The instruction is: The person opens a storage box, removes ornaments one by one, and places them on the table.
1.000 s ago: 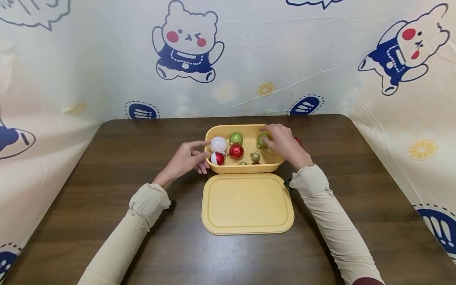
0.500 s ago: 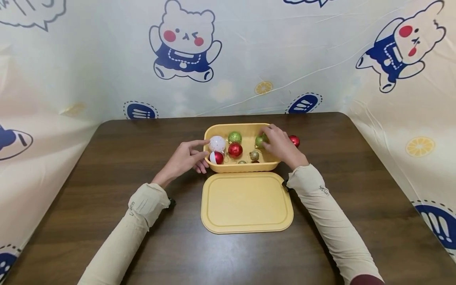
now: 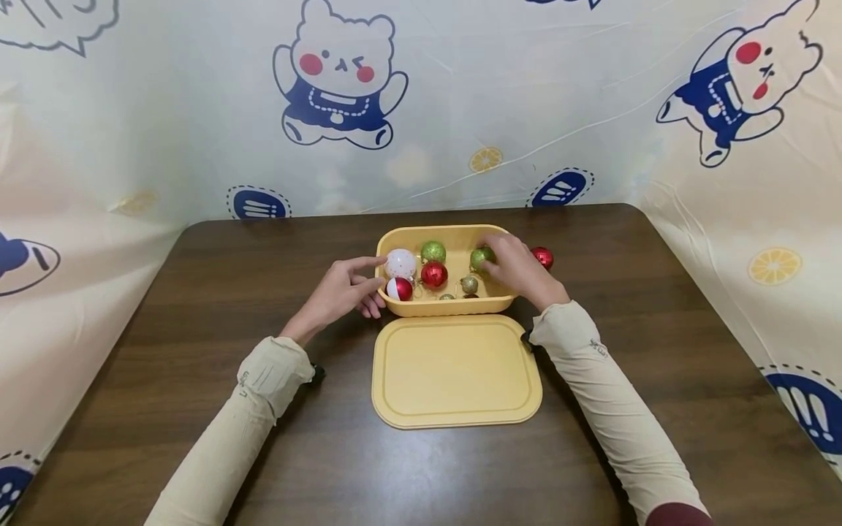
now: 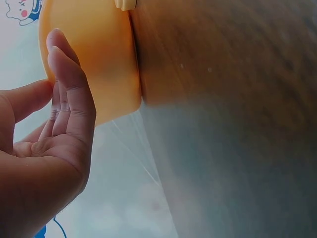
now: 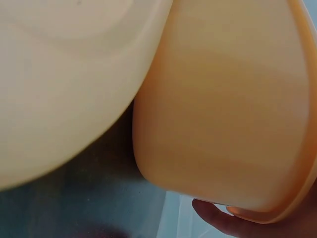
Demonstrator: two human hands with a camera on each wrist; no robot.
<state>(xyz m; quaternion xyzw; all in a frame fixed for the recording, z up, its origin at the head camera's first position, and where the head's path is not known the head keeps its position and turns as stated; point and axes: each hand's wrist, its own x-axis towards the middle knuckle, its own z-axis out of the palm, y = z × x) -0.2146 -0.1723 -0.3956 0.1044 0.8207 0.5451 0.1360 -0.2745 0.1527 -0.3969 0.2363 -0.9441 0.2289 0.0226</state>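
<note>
A yellow plastic box (image 3: 424, 310) holds several Christmas baubles. At its left end, my left hand (image 3: 338, 292) touches the rim with thumb and extended index finger; other fingers lie along the outer wall in the left wrist view. Reaching over the box's right end, my right hand (image 3: 520, 270) has thumb and index finger at a green bauble (image 3: 482, 257), partly hiding it. The right wrist view shows one finger (image 5: 215, 215) outside the rim. Inside are also a white bauble (image 3: 400, 264), red bauble (image 3: 434, 275), red-and-white bauble (image 3: 400, 289), another green bauble (image 3: 433, 253) and small gold bauble (image 3: 470, 284).
A flat yellow lid (image 3: 457, 372) lies just in front of the box. Right of the box, beside my right hand, a red bauble (image 3: 542, 257) sits on the dark wooden table (image 3: 197, 329). A printed curtain (image 3: 460, 88) hangs behind the table.
My right fingers have drawn in closer around the green bauble, and the red bauble on the table shows more fully. The left hand stays at the box's left rim.
</note>
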